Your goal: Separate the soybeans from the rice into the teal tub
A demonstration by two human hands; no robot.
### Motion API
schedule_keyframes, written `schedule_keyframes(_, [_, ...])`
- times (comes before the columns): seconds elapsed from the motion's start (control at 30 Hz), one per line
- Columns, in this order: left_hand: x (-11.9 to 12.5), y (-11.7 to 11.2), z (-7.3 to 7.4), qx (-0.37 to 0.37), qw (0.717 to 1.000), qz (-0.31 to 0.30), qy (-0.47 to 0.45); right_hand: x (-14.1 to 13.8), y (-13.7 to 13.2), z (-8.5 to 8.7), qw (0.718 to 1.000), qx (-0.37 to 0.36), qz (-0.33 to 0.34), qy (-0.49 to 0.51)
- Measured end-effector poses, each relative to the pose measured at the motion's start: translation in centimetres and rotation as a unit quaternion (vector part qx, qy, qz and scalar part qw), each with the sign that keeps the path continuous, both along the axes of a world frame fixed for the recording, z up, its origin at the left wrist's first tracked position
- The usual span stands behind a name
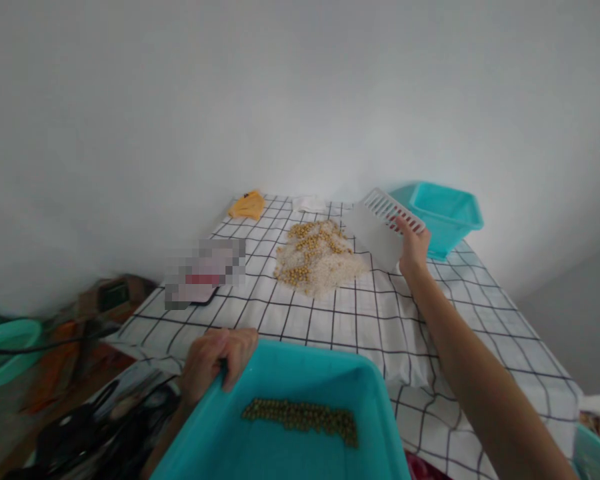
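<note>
At the lower left, my left hand (220, 357) is wrapped over the rim of a teal plastic basin (325, 353), which tilts toward me at the table's front edge. A band of yellowish-brown beans (300, 415) lies inside this basin. My right hand (414, 248) reaches over the table and grips the edge of a white slotted plastic basket (380, 230), which is held tilted. To the left of the basket, a pile of pale grains (337, 270) mixed with yellow beans (315, 243) is spread on the checked tablecloth (260, 323).
A second teal basin (447, 207) stands behind my right hand. A yellow cloth (247, 205) and a crumpled white one (309, 203) lie at the back. At the left edge is a blurred-out flat object (205, 273). A green basin (10, 353) sits lower left.
</note>
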State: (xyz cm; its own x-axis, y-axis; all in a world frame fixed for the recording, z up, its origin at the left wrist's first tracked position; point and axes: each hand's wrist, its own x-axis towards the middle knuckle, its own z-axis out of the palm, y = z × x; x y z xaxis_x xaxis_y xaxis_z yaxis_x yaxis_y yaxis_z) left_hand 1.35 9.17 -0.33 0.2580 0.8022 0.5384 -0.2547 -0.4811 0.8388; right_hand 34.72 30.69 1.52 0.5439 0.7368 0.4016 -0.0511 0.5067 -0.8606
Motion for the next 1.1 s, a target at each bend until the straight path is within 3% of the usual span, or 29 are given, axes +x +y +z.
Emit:
schedule_keyframes(0.3, [0.1,-0.1,0.4,-0.009,1.000,0.005,0.010,0.2,0.2,-1.0,0.994,-0.051,-0.038,-0.094])
schedule_keyframes(0.63, [0.1,0.0,0.3,0.000,1.000,0.011,0.006,-0.6,-0.5,-0.9,0.991,-0.090,0.037,0.092])
schedule_keyframes(1.1, [0.0,-0.1,0.6,0.000,1.000,0.015,0.016,-1.0,-0.9,-0.2,0.976,-0.154,0.045,0.151])
